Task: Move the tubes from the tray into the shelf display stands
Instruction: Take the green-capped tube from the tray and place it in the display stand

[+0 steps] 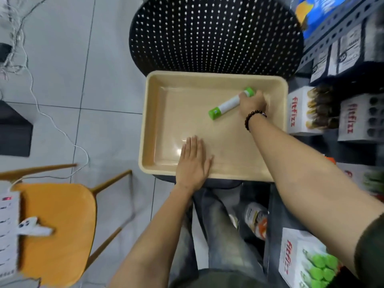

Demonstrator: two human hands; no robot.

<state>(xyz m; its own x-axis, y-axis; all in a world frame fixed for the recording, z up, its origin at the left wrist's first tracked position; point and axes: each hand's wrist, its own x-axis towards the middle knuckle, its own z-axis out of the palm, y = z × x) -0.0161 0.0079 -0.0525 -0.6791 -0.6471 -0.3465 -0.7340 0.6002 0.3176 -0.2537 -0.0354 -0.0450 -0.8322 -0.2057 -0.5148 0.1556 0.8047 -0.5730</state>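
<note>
Tube [230, 103]: the only one in the tray, white body with green ends, lying in the right far part of the beige tray [166, 163]. Long axis runs diagonally, one green end pointing near-left, the other far-right toward the tray's far right corner.

Near to far:
- Left hand [193, 161] is flat, palm down, fingers together and extended, resting across the tray's near rim and onto its floor. It holds nothing.
- Right hand [252, 102] reaches over the tray with a dark bead bracelet [252, 119] at the wrist. Its fingers are closed around the far-right end of the tube; the near-left end sticks out free. I can't tell whether the tube is lifted or touching the tray floor.
- The tray sits on a black surface, with a black perforated round surface [216, 34] just beyond its far rim.
- To the right, shelf display stands: white "fitfizz" boxes. The near one [299, 265] is filled with green-capped tubes. The farther one [301, 109] is beside the tray's right rim with dark and yellowish tops. Next to it, another [361, 119] shows empty round holes.
- To the left are an orange chair [60, 229] and a white cable [52, 121] on grey floor tiles.
</note>
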